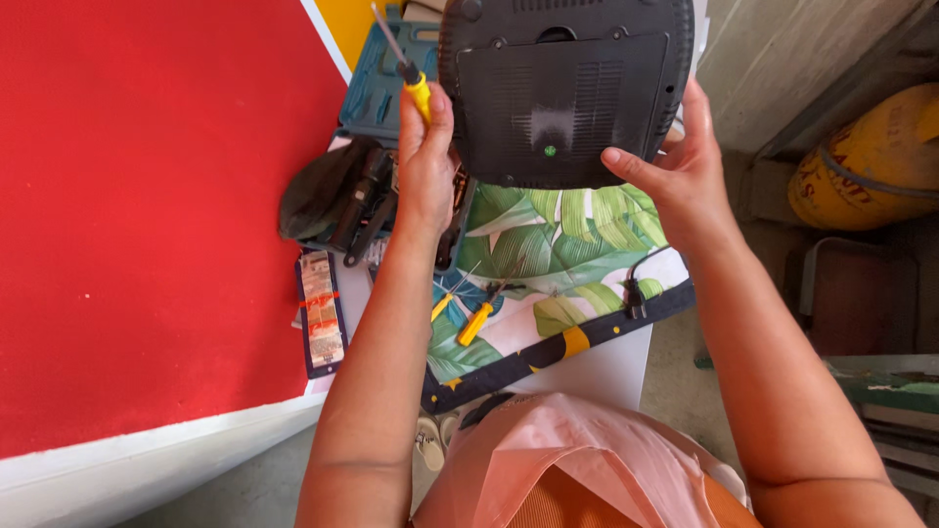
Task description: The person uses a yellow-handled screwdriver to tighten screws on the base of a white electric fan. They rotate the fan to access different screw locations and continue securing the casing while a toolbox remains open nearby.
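Black device [562, 88] between both hands, right hand [685, 166] fingers gripping its edge, left hand [425, 156] fingers closed round yellow screwdriver [411, 73]

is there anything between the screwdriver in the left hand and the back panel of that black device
Nothing visible. The left hand holds the yellow-handled screwdriver beside the black device, tip pointing up and away from it. The right hand grips the device's other edge, and the back panel between them is bare.

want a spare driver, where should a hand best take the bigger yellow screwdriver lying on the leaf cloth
Probably by its yellow handle, from above: the bigger yellow screwdriver lies flat on the leaf cloth, handle end nearer the person, with free cloth on both sides of it.
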